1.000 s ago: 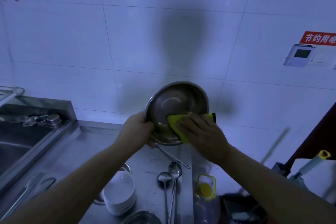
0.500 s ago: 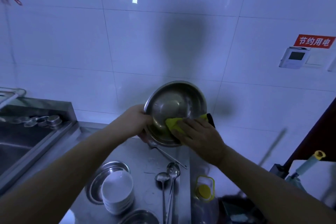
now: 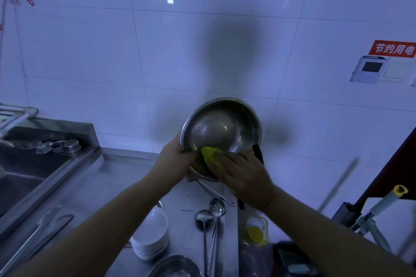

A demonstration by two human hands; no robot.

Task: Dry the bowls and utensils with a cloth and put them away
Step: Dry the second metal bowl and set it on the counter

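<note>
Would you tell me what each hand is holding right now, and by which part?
The left hand grips the steel bowl by its left rim. The right hand presses the yellow cloth against the bowl's lower inside.

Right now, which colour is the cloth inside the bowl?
Yellow cloth, seen in the head view.

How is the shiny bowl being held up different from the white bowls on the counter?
The metal bowl is silvery, big and tilted up in the air, gripped by the left hand while the right hand presses a yellow cloth inside it. The white bowls are smaller, stacked and resting on the counter, untouched. Both are round bowls.
</note>
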